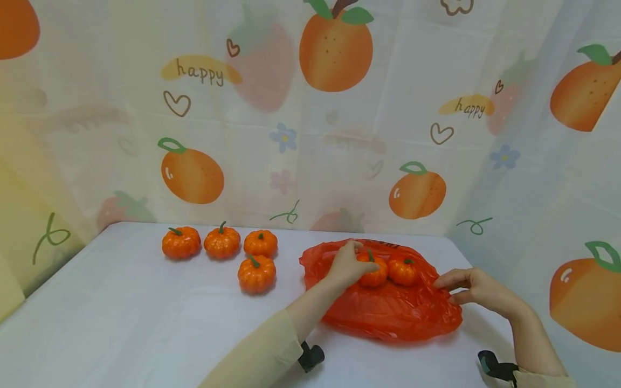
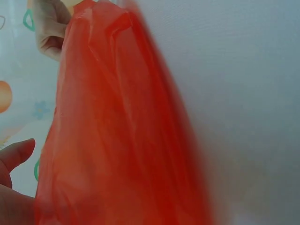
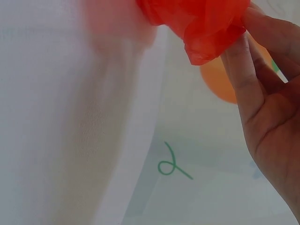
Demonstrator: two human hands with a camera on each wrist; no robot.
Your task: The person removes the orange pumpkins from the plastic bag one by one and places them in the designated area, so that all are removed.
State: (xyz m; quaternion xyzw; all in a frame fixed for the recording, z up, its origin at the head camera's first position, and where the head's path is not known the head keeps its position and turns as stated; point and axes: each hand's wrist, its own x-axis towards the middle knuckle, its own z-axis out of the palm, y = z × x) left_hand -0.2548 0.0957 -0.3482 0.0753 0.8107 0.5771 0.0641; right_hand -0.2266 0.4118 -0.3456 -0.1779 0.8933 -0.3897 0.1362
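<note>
Glossy orange ribbed mini pumpkins [image 1: 180,243], four in all, remain outside, left of centre toward the white table's [image 1: 121,312] far edge. The left hand [image 1: 345,265] overlaps one of two bagged pumpkins [image 1: 404,271], grip unclear; near the right edge, the right hand [image 1: 485,291] pinches the crumpled red plastic bag [image 1: 388,315].

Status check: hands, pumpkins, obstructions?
Left hand at a pumpkin, grip unclear; right hand pinching the red bag. Two pumpkins at the bag, four pumpkins left of it. Nothing visibly blocking.
</note>
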